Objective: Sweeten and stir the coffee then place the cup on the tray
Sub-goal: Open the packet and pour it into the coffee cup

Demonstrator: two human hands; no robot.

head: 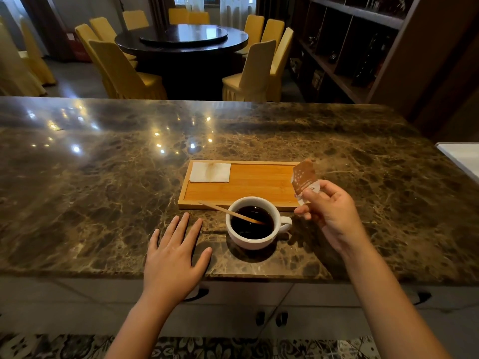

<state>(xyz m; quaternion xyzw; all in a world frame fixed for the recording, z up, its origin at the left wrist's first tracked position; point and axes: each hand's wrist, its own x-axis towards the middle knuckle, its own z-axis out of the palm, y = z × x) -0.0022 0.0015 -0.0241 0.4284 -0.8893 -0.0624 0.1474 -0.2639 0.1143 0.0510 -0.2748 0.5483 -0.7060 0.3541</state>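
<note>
A white cup (pixel 255 240) of black coffee stands on the marble counter, handle pointing right, just in front of a wooden tray (pixel 259 187). A thin wooden stir stick (pixel 228 212) leans in the cup, its free end pointing up-left over the rim. My right hand (pixel 333 213) is raised to the right of the cup and pinches a brown sugar packet (pixel 303 177) between thumb and fingers. My left hand (pixel 173 255) lies flat on the counter to the left of the cup, fingers spread, holding nothing.
A folded white napkin (pixel 210 172) lies in the tray's far left corner. The marble counter (pixel 103 177) stretches wide to both sides. A white object's edge (pixel 461 156) shows at far right. Beyond the counter stand a round dark table and yellow-covered chairs.
</note>
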